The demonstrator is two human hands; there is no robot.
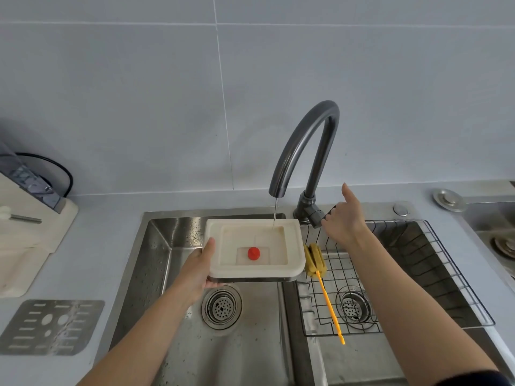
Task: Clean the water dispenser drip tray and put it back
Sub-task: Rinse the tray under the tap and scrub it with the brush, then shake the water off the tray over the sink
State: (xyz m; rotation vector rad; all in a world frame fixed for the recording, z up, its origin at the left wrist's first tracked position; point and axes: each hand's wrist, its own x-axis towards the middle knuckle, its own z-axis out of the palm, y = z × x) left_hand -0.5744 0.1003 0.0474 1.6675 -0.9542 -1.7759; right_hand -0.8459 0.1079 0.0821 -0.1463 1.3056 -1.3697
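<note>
Left hand [199,270] under tray [255,247]

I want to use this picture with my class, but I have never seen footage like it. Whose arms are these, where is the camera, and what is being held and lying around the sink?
There is no machine here. One camera sits on a person's head, looking down at their own arms. The left hand holds a white drip tray, with a red float in it, above the left sink basin. A thin stream of water falls from the faucet into the tray. The right hand is at the faucet handle. A yellow sponge brush lies on a wire rack over the right basin. A metal grille lies on the counter, left.
</note>
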